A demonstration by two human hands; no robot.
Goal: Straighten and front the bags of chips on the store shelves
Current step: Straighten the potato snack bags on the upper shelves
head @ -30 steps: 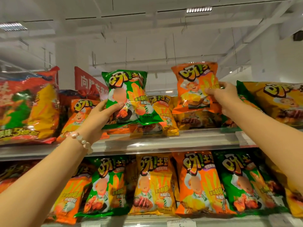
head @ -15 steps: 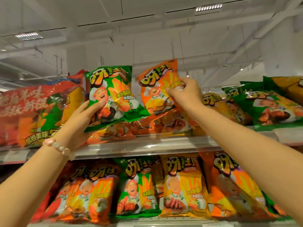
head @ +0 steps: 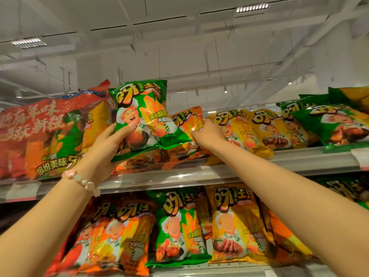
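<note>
My left hand grips a green chip bag by its lower left corner and holds it upright above the upper shelf. My right hand is closed on an orange chip bag, which sits low on that shelf, partly hidden behind the green one. Yellow bags lean to the right of my right hand, and more orange bags lie flat under the green bag.
A large red multipack fills the upper shelf's left end. Green bags are stacked at its right end. The lower shelf holds a row of upright orange, green and yellow bags. White ceiling with lights is above.
My right hand has lowered the orange bag from head height down onto the upper shelf behind the green bag. The green bag stays in my left hand. The view shifted slightly left.
</note>
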